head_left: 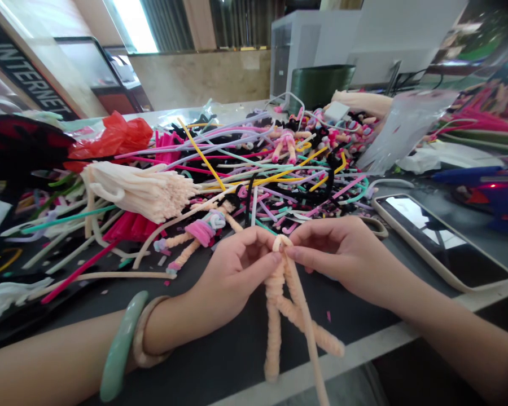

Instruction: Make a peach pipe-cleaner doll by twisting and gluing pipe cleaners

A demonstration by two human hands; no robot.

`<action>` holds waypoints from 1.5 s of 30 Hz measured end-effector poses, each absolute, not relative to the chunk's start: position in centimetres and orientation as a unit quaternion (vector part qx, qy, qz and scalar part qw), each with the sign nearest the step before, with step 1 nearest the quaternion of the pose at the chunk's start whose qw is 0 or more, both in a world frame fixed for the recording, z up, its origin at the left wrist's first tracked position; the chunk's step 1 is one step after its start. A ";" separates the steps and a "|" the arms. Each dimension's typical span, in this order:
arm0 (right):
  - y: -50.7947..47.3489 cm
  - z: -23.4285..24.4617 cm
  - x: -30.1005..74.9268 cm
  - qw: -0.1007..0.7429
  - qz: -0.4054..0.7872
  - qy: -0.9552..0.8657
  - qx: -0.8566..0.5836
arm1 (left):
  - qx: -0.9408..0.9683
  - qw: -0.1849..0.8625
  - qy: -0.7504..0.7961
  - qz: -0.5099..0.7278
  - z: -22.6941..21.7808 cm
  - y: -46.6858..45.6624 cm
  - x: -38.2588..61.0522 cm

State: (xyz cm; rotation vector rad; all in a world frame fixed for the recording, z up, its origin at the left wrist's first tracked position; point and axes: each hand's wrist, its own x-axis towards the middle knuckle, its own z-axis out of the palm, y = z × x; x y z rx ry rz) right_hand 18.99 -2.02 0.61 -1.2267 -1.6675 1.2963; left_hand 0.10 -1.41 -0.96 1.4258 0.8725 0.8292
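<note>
A dark table (228, 361) spans the scene, heaped along its far part with coloured pipe cleaners (275, 175). At upper left, a slanted banner (29, 73) legibly shows "INTERNET". A phone (440, 237) lies beside the right forearm. The left hand (237, 270) and right hand (347, 251) pinch a peach pipe-cleaner figure (273, 293) near the table's front edge, just before the heap. Its long axis points toward the wearer, loop (281, 242) farthest, limbs splayed nearward; a loose strand (311, 338) crosses one limb.
</note>
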 end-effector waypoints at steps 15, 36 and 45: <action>-1.9 0.4 19.1 0.327 0.512 -0.644 -0.465 | 0.629 0.584 0.366 0.360 -1.1 -1.3 0.0; -2.1 0.1 19.2 0.296 0.477 -0.676 -0.477 | 0.632 0.598 0.347 0.349 -1.2 -1.5 -0.2; -2.3 0.3 19.2 0.290 0.478 -0.681 -0.473 | 0.639 0.578 0.370 0.348 -1.3 -1.4 -0.2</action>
